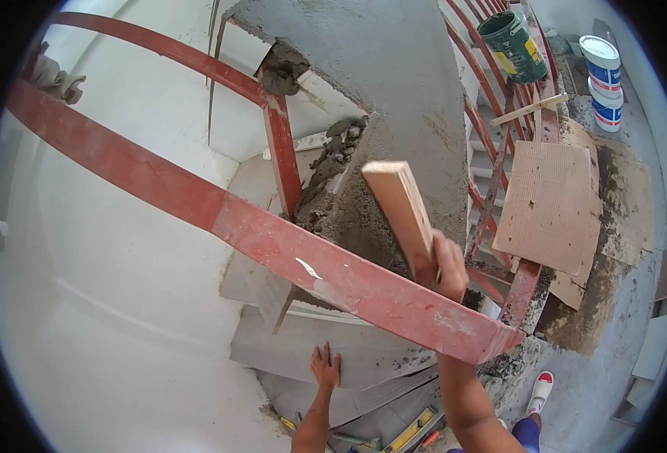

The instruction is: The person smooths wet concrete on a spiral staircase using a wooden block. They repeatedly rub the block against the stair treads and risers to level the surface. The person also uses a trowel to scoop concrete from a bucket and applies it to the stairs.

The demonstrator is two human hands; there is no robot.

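My right hand [448, 264] grips a short wooden board [394, 200], held at a slant behind a painted red steel railing band [273, 257], over wet grey mortar [356, 219]. My right forearm comes up from below that band. My left hand [326, 366] rests with fingers apart on a grey tiled stair tread [371, 351]. Rough mortar also lies around the red upright post [279, 151] and along the edge of a rendered grey slab [416, 68].
At the right are cardboard sheets [541, 200], red railing bars [477, 143], a green bucket [526, 57], two stacked white pails [601, 79] and a loose batten [507, 113]. A white wall [92, 317] curves at the left. A yellow level [409, 430] and other tools lie below.
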